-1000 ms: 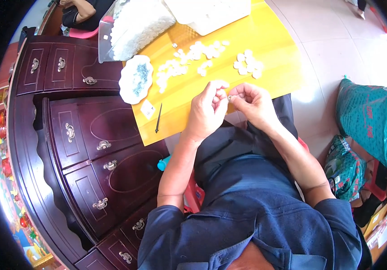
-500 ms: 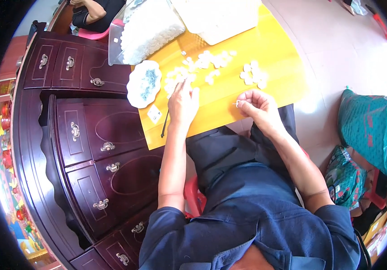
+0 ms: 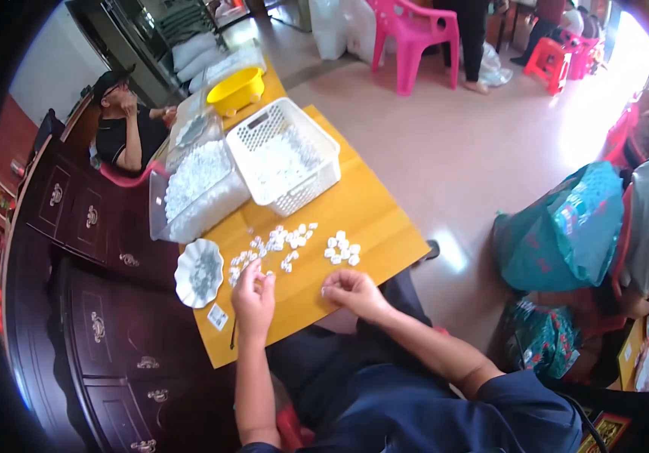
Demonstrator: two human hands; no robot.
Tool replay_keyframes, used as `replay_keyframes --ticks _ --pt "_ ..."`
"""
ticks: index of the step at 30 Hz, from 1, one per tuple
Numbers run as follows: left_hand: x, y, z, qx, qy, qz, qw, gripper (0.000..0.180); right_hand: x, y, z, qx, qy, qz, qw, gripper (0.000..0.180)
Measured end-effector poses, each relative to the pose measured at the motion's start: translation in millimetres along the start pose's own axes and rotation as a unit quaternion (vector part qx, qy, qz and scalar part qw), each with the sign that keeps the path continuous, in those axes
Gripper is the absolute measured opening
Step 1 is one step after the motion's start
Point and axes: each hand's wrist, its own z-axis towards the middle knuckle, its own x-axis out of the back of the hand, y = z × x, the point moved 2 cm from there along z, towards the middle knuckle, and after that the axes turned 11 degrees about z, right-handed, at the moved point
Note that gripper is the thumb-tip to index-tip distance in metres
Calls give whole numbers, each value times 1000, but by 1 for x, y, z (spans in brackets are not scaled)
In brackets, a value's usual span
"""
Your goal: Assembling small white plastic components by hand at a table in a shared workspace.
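The left hand (image 3: 252, 296) rests on the smooth yellow wooden tabletop (image 3: 369, 219), its fingers curled together and pinching down among the near edge of a loose scatter of small white plastic pieces (image 3: 268, 249); whether one piece is actually gripped cannot be told. The right hand (image 3: 348, 289) lies just beside it on the bare wood, its fingers bent in and its thumb pressed to the fingertips as if nipping something tiny, too small to make out. A second, tighter cluster of the same white pieces (image 3: 342, 249) sits just beyond the right hand, about a dozen in it; the larger scatter holds too many to count.

Left of the left hand stands one white scallop-edged dish (image 3: 198, 272) holding small grey metal bits. A thin dark stick-like tool (image 3: 233, 334) and one small white card (image 3: 218, 316) lie near the table's front corner. Farther back are one white slotted plastic basket (image 3: 283, 156) and one clear plastic tub (image 3: 192, 189), both heaped with white pieces, then one glossy yellow plastic bowl (image 3: 236, 90). Along the table's left runs a dark carved wooden cabinet (image 3: 105, 325) with brass handles. Another person in a dark shirt (image 3: 124, 128) sits at the far end
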Motion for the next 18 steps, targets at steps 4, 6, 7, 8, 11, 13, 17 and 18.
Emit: replay_keyframes --ticks 4,6,7,8,11,13,17,18 --pt "77 89 23 -118 42 -160 979 39 1 -3 3 7 -12 -19 1000 9" --pt "124 136 25 -220 102 -183 953 43 1 -8 -1 11 -14 -21 1000 9" --pt "144 155 21 -259 136 -207 934 45 1 -8 -1 16 -14 -28 999 9" --pt "161 175 11 -234 195 -230 924 40 1 -7 0 11 -13 -34 999 9" --pt "235 193 3 -425 124 -97 891 47 -7 -5 0 16 -19 -46 999 9" --pt "259 179 -8 -461 137 -91 872 53 -2 -6 -2 10 -18 -48 999 9" --pt "259 190 -5 -594 220 -90 768 43 -7 0 -1 -9 -24 -58 998 10" --pt "253 185 0 -583 214 -91 779 43 0 -1 1 3 -20 -56 998 11"
